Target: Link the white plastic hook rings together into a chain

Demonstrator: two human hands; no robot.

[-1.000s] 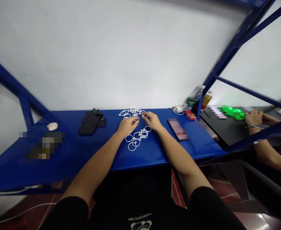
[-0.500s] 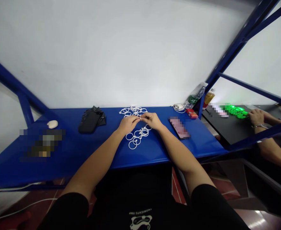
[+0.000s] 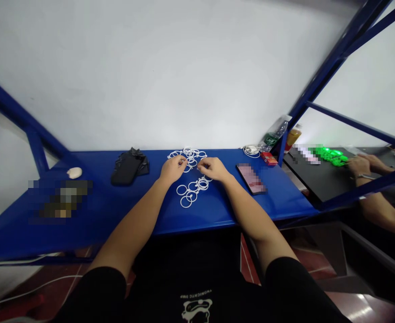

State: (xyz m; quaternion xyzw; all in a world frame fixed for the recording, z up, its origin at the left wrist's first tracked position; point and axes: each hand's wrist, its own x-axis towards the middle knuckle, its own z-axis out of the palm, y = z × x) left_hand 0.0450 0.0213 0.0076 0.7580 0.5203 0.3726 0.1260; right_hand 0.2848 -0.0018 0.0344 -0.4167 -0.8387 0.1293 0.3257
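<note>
My left hand (image 3: 173, 168) is closed, thumb and fingertips together at a thin white ring (image 3: 188, 169) with a small tab. To its right, my right hand (image 3: 214, 169) is held in a pinch; anything between its fingertips is too small to make out. Behind the hands lies a pile of similar white rings (image 3: 191, 151), several overlapping near the wall. Closer to me is a second group of white rings (image 3: 186, 201), partly overlapping on the blue table (image 3: 217, 211). My right hand covers part of this group's far end.
Left of my hands, a black phone-like object (image 3: 125, 172) rests on crumpled black plastic, with a white case (image 3: 74, 172) farther left. On the right are a phone (image 3: 251, 178), a coiled white cable (image 3: 251, 151), a red box (image 3: 269, 158) and a bottle (image 3: 274, 134). A co-worker's hands (image 3: 358, 166) handle glowing green items.
My hands were together at the fingertips and have come apart. The left moved left and slightly away from me; the right stayed nearly in place.
</note>
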